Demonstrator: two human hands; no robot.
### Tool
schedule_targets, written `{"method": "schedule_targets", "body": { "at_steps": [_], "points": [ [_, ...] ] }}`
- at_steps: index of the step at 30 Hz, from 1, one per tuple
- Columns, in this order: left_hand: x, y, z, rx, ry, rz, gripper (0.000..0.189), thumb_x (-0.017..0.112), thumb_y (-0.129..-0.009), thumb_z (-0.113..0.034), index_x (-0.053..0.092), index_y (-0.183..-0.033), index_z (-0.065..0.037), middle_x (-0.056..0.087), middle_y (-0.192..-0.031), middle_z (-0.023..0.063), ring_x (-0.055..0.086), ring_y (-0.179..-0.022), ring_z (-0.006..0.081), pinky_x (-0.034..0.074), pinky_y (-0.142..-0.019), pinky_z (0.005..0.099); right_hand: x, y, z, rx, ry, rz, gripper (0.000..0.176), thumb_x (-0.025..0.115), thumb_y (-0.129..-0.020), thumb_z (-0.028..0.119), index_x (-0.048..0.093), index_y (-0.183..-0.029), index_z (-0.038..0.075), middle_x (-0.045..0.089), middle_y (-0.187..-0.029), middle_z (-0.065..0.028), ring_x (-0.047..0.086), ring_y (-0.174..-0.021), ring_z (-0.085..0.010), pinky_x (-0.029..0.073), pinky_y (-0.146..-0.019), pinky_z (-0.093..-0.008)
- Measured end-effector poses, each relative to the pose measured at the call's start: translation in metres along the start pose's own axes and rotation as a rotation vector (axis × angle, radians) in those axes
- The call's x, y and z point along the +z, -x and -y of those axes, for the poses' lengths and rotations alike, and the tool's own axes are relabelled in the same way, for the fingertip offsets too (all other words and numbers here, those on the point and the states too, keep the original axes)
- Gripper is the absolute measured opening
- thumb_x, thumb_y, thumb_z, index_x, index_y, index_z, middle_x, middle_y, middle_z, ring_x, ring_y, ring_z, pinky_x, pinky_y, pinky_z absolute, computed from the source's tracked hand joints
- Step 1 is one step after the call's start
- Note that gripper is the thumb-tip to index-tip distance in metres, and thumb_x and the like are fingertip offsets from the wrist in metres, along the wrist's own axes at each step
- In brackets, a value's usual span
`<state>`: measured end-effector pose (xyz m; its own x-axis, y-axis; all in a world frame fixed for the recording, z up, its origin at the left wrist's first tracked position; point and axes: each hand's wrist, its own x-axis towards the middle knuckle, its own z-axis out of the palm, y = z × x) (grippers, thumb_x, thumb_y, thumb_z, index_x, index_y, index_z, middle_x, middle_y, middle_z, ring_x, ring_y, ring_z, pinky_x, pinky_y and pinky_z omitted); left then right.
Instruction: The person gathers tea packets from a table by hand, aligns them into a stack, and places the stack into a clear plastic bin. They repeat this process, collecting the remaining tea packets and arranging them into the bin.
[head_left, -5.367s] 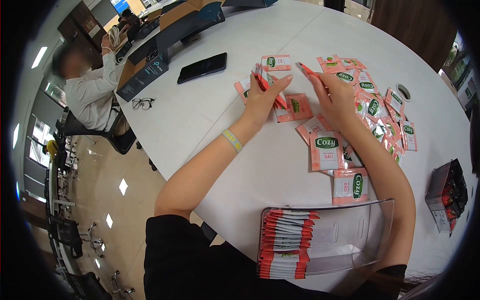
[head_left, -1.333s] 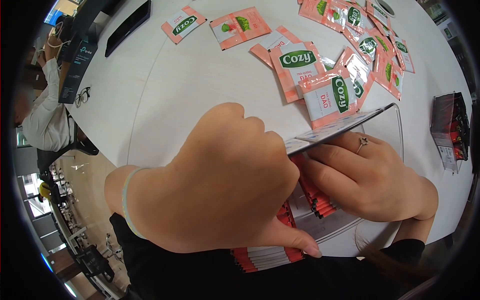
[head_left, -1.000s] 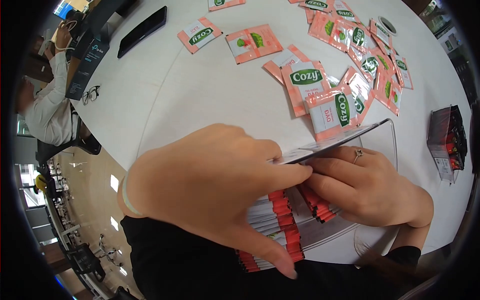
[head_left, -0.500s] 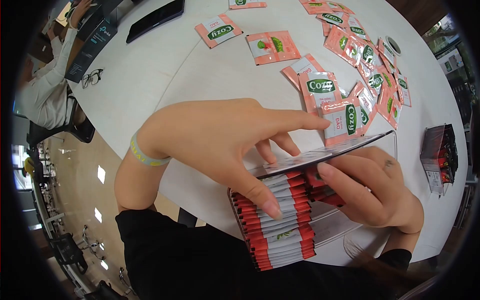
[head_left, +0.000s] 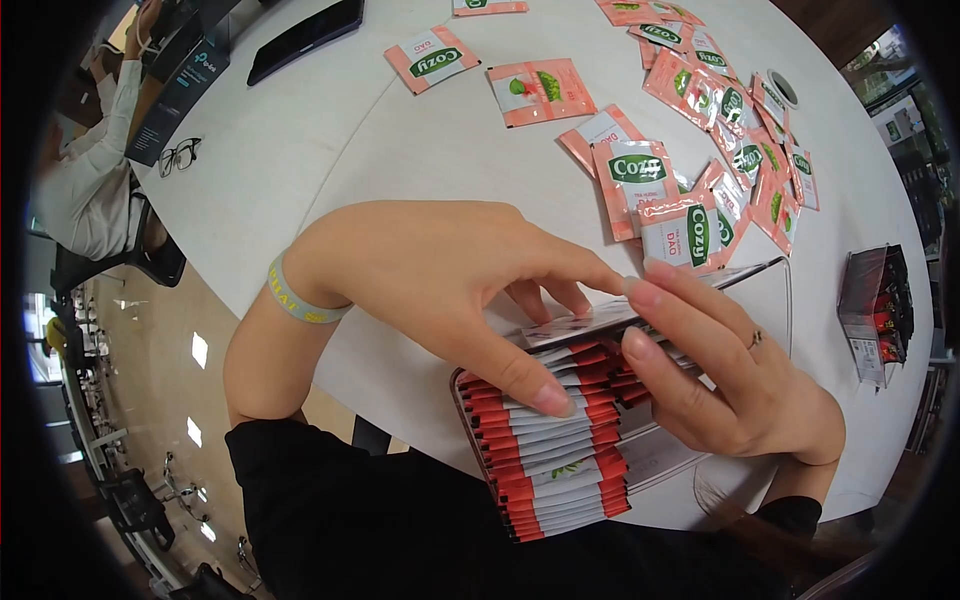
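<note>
The stack of sachets (head_left: pixel 555 460) sat in a clear holder (head_left: pixel 775 290) at the near edge of the white tabletop (head_left: pixel 400 150), right in front of the person. Its long axis ran from the person's body away and slightly to the right. The sachets were packed face to face, and their red-banded edges pointed to the left and up toward the camera. Each sachet showed as a thin white sliver with a red strip at its end, and a bit of green print peeked out low in the row. The left hand (head_left: pixel 440 290) loosely grasped the far end of the stack, with its thumb pressed on the red edges and its fingers curled over the topmost sachet. The right hand (head_left: pixel 730 390) lay unclenched, its straight fingers resting on that same top sachet from the right side. Farther out, loose pink sachets (head_left: pixel 700 130) with green logos lay scattered flat, and a dark phone (head_left: pixel 305 27) lay well apart from them.
</note>
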<state>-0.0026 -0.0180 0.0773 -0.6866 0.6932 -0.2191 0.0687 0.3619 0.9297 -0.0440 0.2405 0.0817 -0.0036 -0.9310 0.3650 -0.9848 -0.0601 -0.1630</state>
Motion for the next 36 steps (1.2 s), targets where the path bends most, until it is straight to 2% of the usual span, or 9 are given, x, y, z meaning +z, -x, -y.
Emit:
{"method": "schedule_targets", "body": {
  "at_steps": [10,19,25,27,28,32,34,35,36],
  "points": [
    [-0.001,-0.006,0.008,0.099,0.049,0.018,0.072,0.082,-0.069,-0.025,0.049,-0.127,0.003,0.063,-0.115,0.0158,0.064,-0.102,0.0245,0.049,-0.092,0.0335,-0.009,0.001,0.005,0.118,0.103,0.052,0.071,0.064,-0.052,-0.002,0.05,-0.122,-0.005,0.047,-0.13,-0.0255,0.047,-0.121,-0.0446,0.042,-0.096,-0.0487],
    [0.0,-0.008,0.01,0.018,0.139,0.039,0.078,0.086,-0.064,-0.024,0.049,-0.127,0.003,0.062,-0.115,0.0153,0.062,-0.104,0.0241,0.047,-0.095,0.0338,-0.005,0.002,0.006,0.213,0.066,0.162,0.102,0.078,-0.053,0.011,0.027,-0.14,-0.003,0.036,-0.141,-0.0287,0.037,-0.13,-0.045,0.022,-0.108,-0.0549],
    [0.0,-0.008,0.006,0.016,0.152,0.055,0.084,0.086,-0.063,-0.022,0.046,-0.133,0.002,0.06,-0.121,0.0155,0.06,-0.109,0.023,0.047,-0.094,0.0341,-0.005,0.003,0.005,0.156,0.12,0.057,0.098,0.086,-0.057,0.021,0.034,-0.137,-0.002,0.039,-0.136,-0.0294,0.041,-0.127,-0.0469,0.032,-0.103,-0.0551],
    [0.002,-0.01,0.01,0.062,0.144,0.045,0.082,0.084,-0.064,-0.02,0.046,-0.134,0.001,0.06,-0.122,0.0152,0.059,-0.11,0.023,0.047,-0.094,0.0343,0.003,0.003,0.004,0.16,0.127,-0.14,0.092,0.087,-0.057,0.019,0.04,-0.132,-0.002,0.046,-0.127,-0.0262,0.051,-0.113,-0.0427,0.043,-0.09,-0.0512],
    [0.004,-0.01,0.011,0.108,0.139,0.034,0.081,0.082,-0.065,-0.017,0.045,-0.135,0.001,0.059,-0.124,0.0149,0.058,-0.112,0.023,0.047,-0.094,0.0345,-0.002,0.005,0.006,0.161,0.128,-0.141,0.092,0.087,-0.057,0.019,0.04,-0.132,-0.002,0.046,-0.127,-0.0262,0.051,-0.113,-0.0427,0.043,-0.09,-0.0512],
    [0.013,-0.008,-0.003,0.069,0.087,-0.028,0.08,0.075,-0.065,-0.011,0.043,-0.138,-0.001,0.057,-0.127,0.0136,0.058,-0.112,0.0243,0.048,-0.093,0.0355,-0.025,0.009,0.012,0.225,0.204,-0.111,0.077,0.088,-0.053,0.016,0.048,-0.117,-0.001,0.052,-0.105,-0.0169,0.053,-0.081,-0.0282,0.041,-0.067,-0.0399],
    [0.017,-0.008,-0.005,0.018,0.075,-0.063,0.079,0.071,-0.065,-0.01,0.042,-0.138,-0.001,0.056,-0.129,0.0134,0.06,-0.11,0.0267,0.049,-0.091,0.0367,-0.032,0.007,0.02,0.499,0.143,0.064,0.071,0.089,-0.049,0.019,0.052,-0.107,0.0,0.055,-0.093,-0.0139,0.053,-0.079,-0.0286,0.041,-0.066,-0.0372],
    [0.018,-0.008,-0.006,0.022,0.079,-0.059,0.079,0.071,-0.065,-0.01,0.042,-0.138,-0.001,0.056,-0.129,0.0134,0.06,-0.11,0.0267,0.049,-0.091,0.0367,-0.033,0.004,0.023,0.589,0.196,0.112,0.06,0.087,-0.049,0.023,0.057,-0.096,0.0,0.055,-0.078,-0.0097,0.053,-0.07,-0.0276,0.041,-0.063,-0.0361],
    [0.019,-0.008,-0.007,0.032,0.042,-0.062,0.078,0.071,-0.066,-0.011,0.043,-0.138,-0.001,0.056,-0.128,0.0146,0.06,-0.108,0.0277,0.049,-0.09,0.0359,-0.037,0.005,0.024,0.594,0.198,0.117,0.06,0.087,-0.049,0.023,0.057,-0.096,0.0,0.055,-0.078,-0.0097,0.053,-0.07,-0.0276,0.041,-0.063,-0.0361]
  ]
}}
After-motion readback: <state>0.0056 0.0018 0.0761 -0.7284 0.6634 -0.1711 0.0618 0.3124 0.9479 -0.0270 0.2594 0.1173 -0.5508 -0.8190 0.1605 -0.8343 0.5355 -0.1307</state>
